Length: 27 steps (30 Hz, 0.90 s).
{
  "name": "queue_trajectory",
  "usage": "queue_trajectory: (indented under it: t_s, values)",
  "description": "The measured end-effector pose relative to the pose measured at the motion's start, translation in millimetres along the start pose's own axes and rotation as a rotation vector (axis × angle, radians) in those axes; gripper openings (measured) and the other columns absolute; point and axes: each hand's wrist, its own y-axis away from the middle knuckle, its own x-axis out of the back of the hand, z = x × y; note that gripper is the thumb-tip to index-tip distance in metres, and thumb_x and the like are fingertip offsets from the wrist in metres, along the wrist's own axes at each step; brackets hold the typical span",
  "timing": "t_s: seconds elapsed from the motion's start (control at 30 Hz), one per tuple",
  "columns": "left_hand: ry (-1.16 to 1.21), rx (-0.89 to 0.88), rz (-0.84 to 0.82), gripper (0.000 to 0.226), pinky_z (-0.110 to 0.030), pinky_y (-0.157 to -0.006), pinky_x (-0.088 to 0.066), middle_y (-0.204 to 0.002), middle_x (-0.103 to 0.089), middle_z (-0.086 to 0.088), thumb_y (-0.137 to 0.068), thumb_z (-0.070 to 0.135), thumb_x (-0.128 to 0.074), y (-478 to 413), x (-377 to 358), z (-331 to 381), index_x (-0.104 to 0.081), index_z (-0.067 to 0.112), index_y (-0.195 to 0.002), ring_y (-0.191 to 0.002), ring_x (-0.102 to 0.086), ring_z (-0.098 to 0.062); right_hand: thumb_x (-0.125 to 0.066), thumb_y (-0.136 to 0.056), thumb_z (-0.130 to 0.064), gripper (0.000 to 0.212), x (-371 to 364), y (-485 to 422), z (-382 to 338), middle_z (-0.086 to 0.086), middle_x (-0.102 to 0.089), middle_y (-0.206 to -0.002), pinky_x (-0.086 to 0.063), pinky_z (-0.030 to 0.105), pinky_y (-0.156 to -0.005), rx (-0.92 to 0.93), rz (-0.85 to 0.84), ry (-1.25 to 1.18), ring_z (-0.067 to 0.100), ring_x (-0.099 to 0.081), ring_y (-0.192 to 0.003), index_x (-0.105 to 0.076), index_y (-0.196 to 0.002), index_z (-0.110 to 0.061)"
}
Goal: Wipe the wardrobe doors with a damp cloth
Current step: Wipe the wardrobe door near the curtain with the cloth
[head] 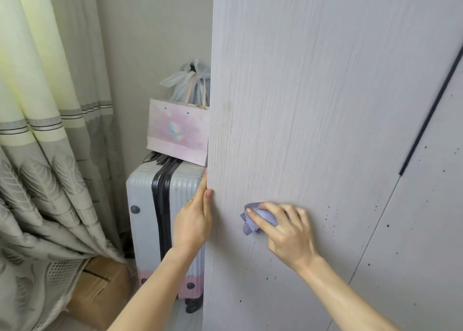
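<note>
The tall pale wood-grain wardrobe door (pixel 313 105) is standing open, its free left edge lying just beside the grey ribbed hard-shell suitcase (pixel 142 195); only a narrow gap is showing between them. The left hand (pixel 193 223) is gripping that edge, with the thumb lying on the front face and the fingers curling behind it. Right of the door, a second flat panel (pixel 426 243) is showing, parted from it by a thin seam and carrying a slim dark handle strip (pixel 431 110).

The door face is showing fine vertical grain and scattered dark specks (pixel 328 216) (densest low and to the right). The small lilac terry cloth (pixel 266 216) is bunched against the lower door face, and the right hand (pixel 290 233) is holding it there, fingers curling over it and pressing it to the surface.

The suitcase is carrying a black zip band and a pink lower section. A pink paper gift bag with a heart print (pixel 175 132) is sitting on top of it, with a translucent plastic bag (pixel 185 77) standing behind; the contents of both are hidden. A grey-and-cream patterned curtain (pixel 37 155) is hanging at left, draping over a brown cardboard box (pixel 100 280) on the floor.
</note>
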Motion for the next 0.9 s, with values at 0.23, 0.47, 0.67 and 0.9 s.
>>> queue_trajectory:
  t_s: [0.23, 0.47, 0.67, 0.9]
  values:
    - [-0.015, -0.035, 0.033, 0.043, -0.031, -0.048, -0.031, -0.064, -0.050, 0.008, -0.104, 0.053, -0.014, -1, -5, -1, -0.001, 0.068, -0.143, -0.055, -0.049, -0.016, -0.055, -0.087, 0.000, 0.047, 37, -33, 58, -0.001, -0.065, -0.114, -0.035, 0.037, -0.074, -0.293, 0.252, 0.039, 0.020, -0.058, -0.096, -0.074, -0.118, -0.028]
    - [-0.012, -0.008, 0.058, 0.040, -0.037, -0.051, -0.044, -0.059, -0.052, -0.001, -0.103, 0.060, -0.009, 2, -7, -4, 0.002, 0.077, -0.137, -0.054, -0.052, -0.024, -0.062, -0.084, -0.004, 0.052, 13, 53, 37, -0.004, -0.055, -0.117, -0.039, 0.035, -0.076, -0.115, 0.016, -0.025, 0.022, -0.060, -0.095, -0.060, -0.126, -0.035]
    - [-0.014, -0.013, 0.067, 0.041, -0.042, -0.051, -0.048, -0.057, -0.052, -0.006, -0.104, 0.057, -0.012, 3, -8, -2, 0.001, 0.077, -0.138, -0.051, -0.053, -0.028, -0.052, -0.088, -0.011, 0.039, 45, -2, 59, 0.001, -0.067, -0.111, -0.037, 0.036, -0.077, -0.280, 0.083, -0.041, 0.021, -0.059, -0.094, -0.076, -0.114, -0.028]
    - [-0.026, -0.006, 0.088, 0.049, -0.041, -0.055, -0.048, -0.065, -0.058, -0.007, -0.103, 0.061, -0.008, 4, -15, 0, -0.012, 0.058, -0.152, -0.055, -0.055, -0.026, -0.054, -0.087, -0.014, 0.040, 24, 30, 58, -0.002, -0.050, -0.115, -0.039, 0.037, -0.077, -0.304, 0.116, -0.068, 0.025, -0.057, -0.094, -0.059, -0.123, -0.032]
